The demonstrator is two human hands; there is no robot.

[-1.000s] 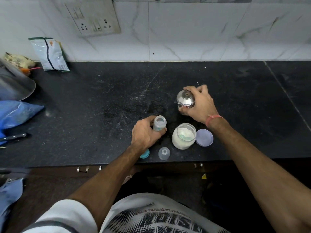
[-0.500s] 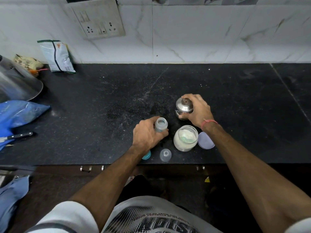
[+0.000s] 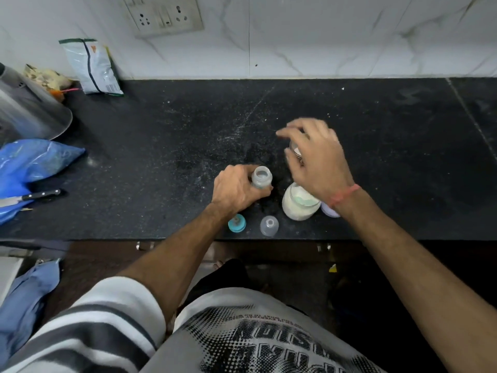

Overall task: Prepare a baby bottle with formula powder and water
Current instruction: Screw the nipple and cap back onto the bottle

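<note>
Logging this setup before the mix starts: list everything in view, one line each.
baby bottle: 1, clear, open, upright, centre counter
formula jar: 1, clear, white powder, right of bottle
jar lid: 1, lilac, right of jar
steel container: 1, silver, under right hand
teat ring: 1, teal, front edge
bottle cap: 1, clear, front edge
packet: 1, white, against wall
knife: 1, black handle, left
blue bag: 1, left
socket panel: 1, wall
left hand: grips bottle
right hand: blurred, over steel container
</note>
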